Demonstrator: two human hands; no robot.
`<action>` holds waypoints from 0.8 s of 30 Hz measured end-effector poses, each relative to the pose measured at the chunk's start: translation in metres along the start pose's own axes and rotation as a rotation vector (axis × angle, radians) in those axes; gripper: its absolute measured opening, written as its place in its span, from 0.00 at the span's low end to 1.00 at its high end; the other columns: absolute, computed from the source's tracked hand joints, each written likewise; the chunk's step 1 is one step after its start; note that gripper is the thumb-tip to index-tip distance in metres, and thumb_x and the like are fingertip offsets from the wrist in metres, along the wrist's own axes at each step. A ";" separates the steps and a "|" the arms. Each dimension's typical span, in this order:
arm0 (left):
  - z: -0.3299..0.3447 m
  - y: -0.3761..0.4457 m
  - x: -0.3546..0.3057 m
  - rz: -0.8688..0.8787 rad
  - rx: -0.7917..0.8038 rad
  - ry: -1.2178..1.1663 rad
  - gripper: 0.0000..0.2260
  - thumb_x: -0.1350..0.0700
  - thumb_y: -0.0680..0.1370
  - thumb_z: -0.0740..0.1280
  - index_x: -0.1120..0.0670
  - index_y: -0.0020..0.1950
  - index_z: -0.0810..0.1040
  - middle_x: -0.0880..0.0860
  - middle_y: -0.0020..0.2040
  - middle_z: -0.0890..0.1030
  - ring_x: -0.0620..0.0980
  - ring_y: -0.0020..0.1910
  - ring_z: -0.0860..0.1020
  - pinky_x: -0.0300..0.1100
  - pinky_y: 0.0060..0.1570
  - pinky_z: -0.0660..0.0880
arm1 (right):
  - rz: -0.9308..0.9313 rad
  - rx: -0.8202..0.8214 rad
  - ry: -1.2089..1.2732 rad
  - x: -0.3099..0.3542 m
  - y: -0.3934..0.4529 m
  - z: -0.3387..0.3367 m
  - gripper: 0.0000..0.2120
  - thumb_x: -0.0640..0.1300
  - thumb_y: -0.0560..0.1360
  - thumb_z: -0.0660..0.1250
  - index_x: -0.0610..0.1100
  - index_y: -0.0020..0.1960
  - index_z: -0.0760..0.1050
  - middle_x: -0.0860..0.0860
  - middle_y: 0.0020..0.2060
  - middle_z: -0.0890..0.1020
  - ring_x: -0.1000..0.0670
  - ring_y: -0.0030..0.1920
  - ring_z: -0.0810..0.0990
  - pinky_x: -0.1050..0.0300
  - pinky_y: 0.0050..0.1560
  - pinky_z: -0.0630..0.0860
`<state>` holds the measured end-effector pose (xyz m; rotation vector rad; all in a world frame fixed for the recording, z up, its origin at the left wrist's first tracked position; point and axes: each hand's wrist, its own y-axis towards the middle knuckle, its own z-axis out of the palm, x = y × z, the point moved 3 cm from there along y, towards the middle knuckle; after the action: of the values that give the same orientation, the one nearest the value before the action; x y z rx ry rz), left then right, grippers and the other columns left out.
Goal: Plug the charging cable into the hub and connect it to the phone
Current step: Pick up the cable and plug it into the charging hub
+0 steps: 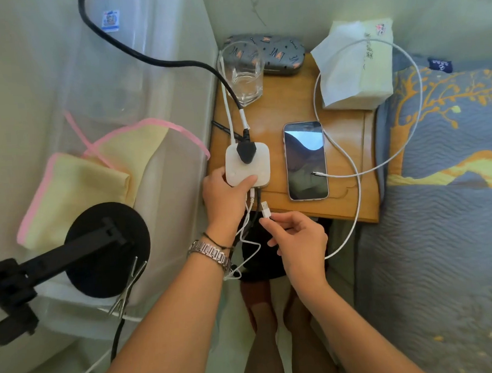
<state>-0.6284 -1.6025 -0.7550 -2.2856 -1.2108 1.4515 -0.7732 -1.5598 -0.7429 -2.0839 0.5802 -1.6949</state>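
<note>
A white square hub sits at the near left of the wooden bedside table, a black plug in its top and cables in its near side. My left hand grips the hub's near left corner, thumb on top. My right hand pinches the USB plug of the white charging cable, held just below the hub's near edge and apart from it. The cable loops over the tissue pack, and its small end lies on the screen of the phone, which rests face up right of the hub.
A drinking glass and a grey patterned case stand at the table's back, a tissue pack at the back right. A bed with a blue and yellow cover borders the right. A black stand and yellow cloth sit at left.
</note>
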 end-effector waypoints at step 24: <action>0.001 0.008 -0.003 -0.177 0.135 -0.492 0.20 0.67 0.68 0.73 0.51 0.55 0.74 0.53 0.54 0.82 0.47 0.52 0.81 0.40 0.49 0.76 | 0.057 -0.108 -0.070 0.008 0.007 0.024 0.05 0.48 0.72 0.72 0.48 0.45 0.85 0.54 0.33 0.85 0.54 0.32 0.80 0.55 0.41 0.80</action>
<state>-0.6258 -1.6097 -0.7580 -1.7356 -1.3394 2.0222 -0.7491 -1.5688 -0.7448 -2.1701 0.7163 -1.5850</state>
